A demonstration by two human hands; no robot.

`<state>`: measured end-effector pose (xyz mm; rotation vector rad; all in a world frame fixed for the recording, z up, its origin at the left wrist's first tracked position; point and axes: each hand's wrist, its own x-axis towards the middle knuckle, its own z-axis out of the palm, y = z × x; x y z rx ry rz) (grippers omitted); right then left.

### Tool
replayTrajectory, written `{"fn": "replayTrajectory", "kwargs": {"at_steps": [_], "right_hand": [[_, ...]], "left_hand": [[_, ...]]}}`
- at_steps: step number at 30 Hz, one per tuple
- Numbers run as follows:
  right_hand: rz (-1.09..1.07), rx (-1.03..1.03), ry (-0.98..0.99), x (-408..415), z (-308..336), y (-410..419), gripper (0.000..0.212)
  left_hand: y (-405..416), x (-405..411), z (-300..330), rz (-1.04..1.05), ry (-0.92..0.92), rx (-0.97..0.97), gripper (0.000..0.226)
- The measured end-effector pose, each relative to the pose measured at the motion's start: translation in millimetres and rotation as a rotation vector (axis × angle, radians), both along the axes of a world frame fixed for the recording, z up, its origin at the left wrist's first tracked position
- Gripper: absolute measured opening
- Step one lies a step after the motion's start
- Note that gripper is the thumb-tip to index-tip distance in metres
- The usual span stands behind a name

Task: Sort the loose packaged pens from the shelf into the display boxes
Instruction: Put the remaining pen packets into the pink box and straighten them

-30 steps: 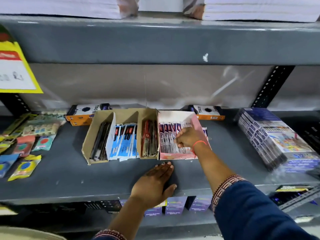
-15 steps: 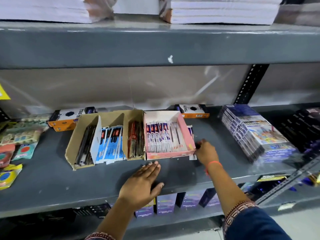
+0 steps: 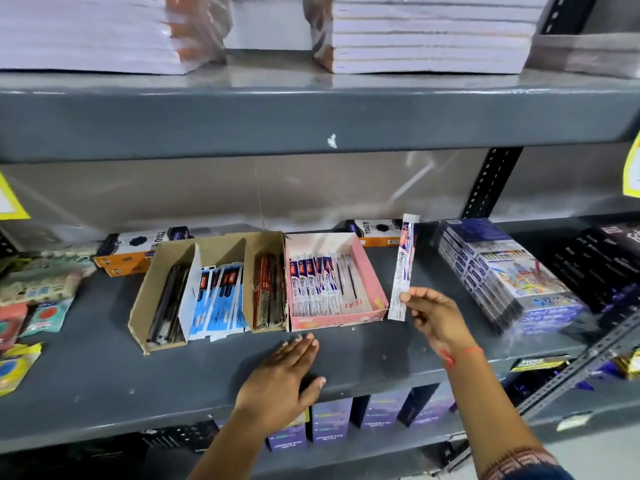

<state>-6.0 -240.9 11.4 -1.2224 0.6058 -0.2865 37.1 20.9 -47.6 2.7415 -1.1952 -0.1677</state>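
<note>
Sorting of packaged pens on a grey painted metal shelf. The right hand pinches the lower end of one long, thin pen in a clear-and-white plastic sleeve with blue and red print, thumb and fingertips clamped on the wrapper near its bottom edge; the packet stands nearly upright, just beside the right wall of the shallow pink cardboard display box, clear of the shelf surface. Holding it by one end probably leaves the printed face readable for matching and the far end free to slide in. The sleeve's markings resemble those on the row of packets already lying lengthwise in the pink box, so that box is judged the likely destination. The left hand lies flat, palm down, fingers together and gripping nothing, on the shelf in front of the boxes, apparently as a brace. To the left, a brown corrugated cardboard tray holds dark pens, with blue-and-white packets beside it behind a white card divider, and a narrower brown cardboard compartment holds red and dark pens. The wrappers look glossy, thin and flexible; the cartons are matte, with worn edges. Wrapped stacks of boxed colour sets sit well apart on the right.
</note>
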Motion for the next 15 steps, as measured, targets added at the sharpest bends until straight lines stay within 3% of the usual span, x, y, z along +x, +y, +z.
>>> {"fn": "replayTrajectory", "kwargs": {"at_steps": [3,8,15], "right_hand": [[0.071,-0.005,-0.066,-8.5,7.0,9.6,0.025],[0.148,-0.034,-0.037,-3.2,11.6,18.8,0.021],[0.258,-0.135,0.04,32.2,30.6,44.9,0.023]], "left_hand": [[1.1,1.1,-3.4,-0.014,-0.016,-0.009,0.104],[0.1,0.3,-0.8,-0.013,-0.019,-0.007,0.114],[0.4,1.0,-1.1,-0.023,-0.015,-0.041,0.106]]}}
